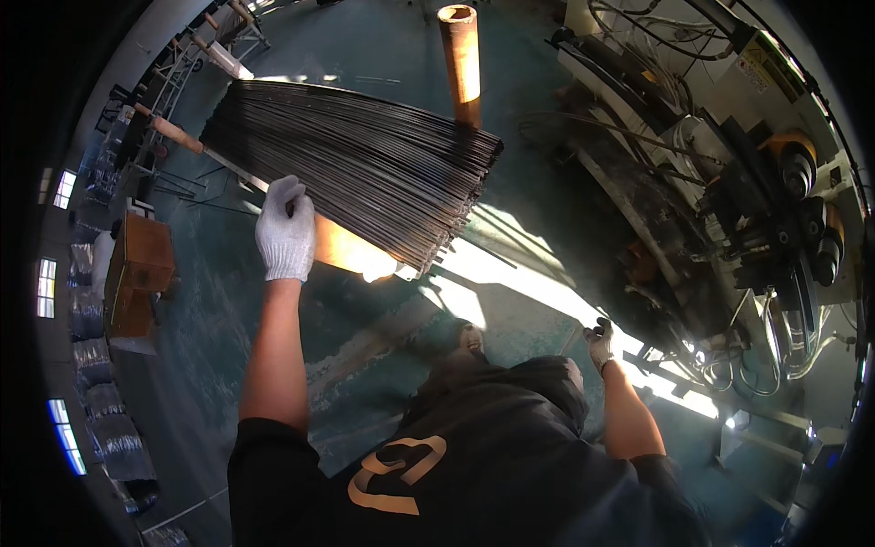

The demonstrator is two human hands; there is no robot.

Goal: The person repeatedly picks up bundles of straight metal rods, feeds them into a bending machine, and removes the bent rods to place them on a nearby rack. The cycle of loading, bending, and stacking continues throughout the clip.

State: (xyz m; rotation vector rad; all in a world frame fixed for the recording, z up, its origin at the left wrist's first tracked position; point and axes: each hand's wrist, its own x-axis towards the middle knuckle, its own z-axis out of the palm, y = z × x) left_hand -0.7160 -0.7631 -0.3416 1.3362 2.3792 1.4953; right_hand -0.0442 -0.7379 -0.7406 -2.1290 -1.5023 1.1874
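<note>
My left hand (285,232), in a white knitted glove, is raised at the near left edge of a large bundle of long black rods (355,164). Its fingers curl loosely, with a dark gap between them and the thumb; I make out nothing in it. Whether it touches the rods cannot be told. The bundle rests across an orange-brown roller or tube (351,251), and its uneven rod ends face right. Low on my right side hangs my right hand (600,346), gloved with dark fingertips. Its fingers are bent but apart, with nothing visible in them.
An upright orange-brown tube (461,68) stands behind the bundle. Machinery with cables and hoses (720,201) fills the right side. A brown box-like cabinet (141,264) is at the left, with wrapped bundles (114,438) along the wall. Sunlight streaks the green floor (355,319).
</note>
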